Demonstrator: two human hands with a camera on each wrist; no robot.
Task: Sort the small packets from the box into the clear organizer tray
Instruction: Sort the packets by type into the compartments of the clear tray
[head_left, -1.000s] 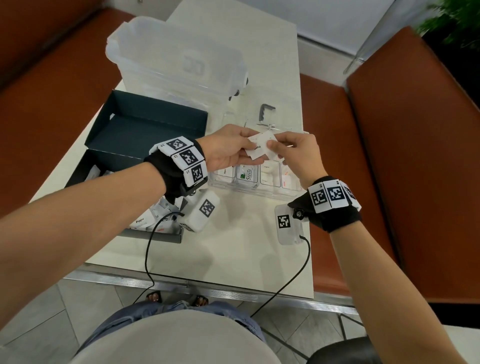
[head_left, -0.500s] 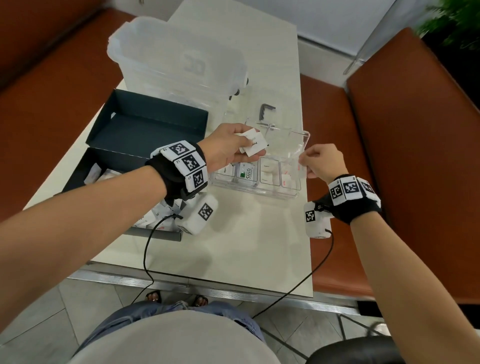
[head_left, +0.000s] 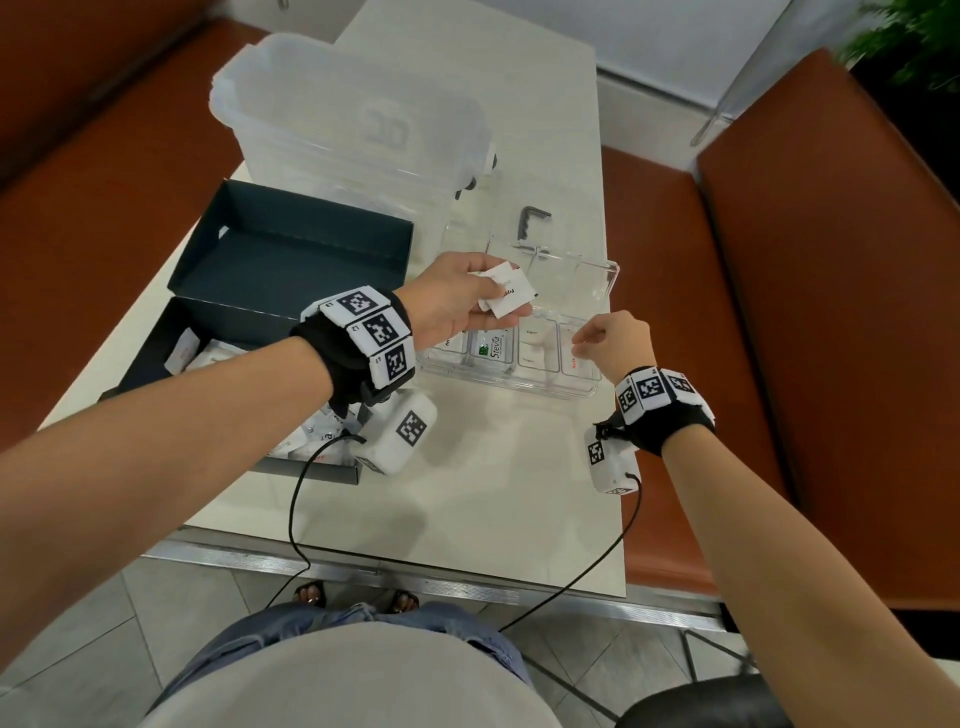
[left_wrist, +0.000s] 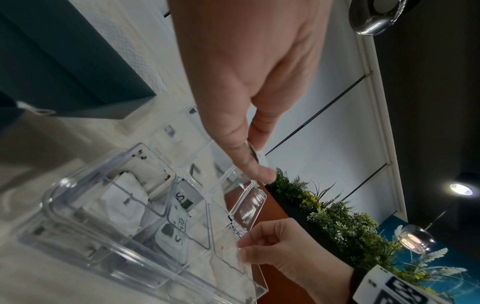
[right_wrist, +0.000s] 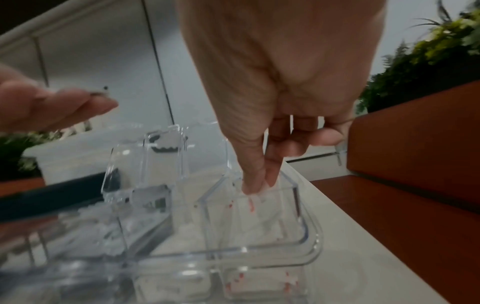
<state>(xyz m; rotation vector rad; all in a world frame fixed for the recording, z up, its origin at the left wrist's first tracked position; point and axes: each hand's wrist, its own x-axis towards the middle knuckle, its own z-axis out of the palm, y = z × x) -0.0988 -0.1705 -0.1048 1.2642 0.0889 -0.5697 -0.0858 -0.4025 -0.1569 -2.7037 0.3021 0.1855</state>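
- Head view: your left hand (head_left: 457, 301) grips a small fan of white packets (head_left: 506, 293) just above the far-left part of the clear organizer tray (head_left: 605, 270). Your right hand (head_left: 615, 343) is at the tray's rightmost compartment, thumb and forefinger pinched together. The dark box (head_left: 156, 358) with the remaining packets sits left of the tray, nearer your left arm. The tray's long axis runs left to right across the table (head_left: 493, 493), so each held packet only has to go down or a little rightward.
- Left wrist view: left thumb and fingers (left_wrist: 249, 164) pinch the packets' edge above the tray dividers. A Stevia packet (left_wrist: 179, 228) lies in a compartment below. Right hand (left_wrist: 283, 253) fingertips are curled at the tray's end compartment; whether anything is between them I cannot tell.
- Right wrist view: right fingertips (right_wrist: 257, 181) dip into the end compartment, over a red-printed packet (right_wrist: 250, 205). It's blurred, so I can't tell whether they grip it or just press it. Left hand (right_wrist: 52, 109) hangs off to the left, apart.
- Judgement: your left hand is the nearer to the open compartments; the next drop probably goes straight down from it.
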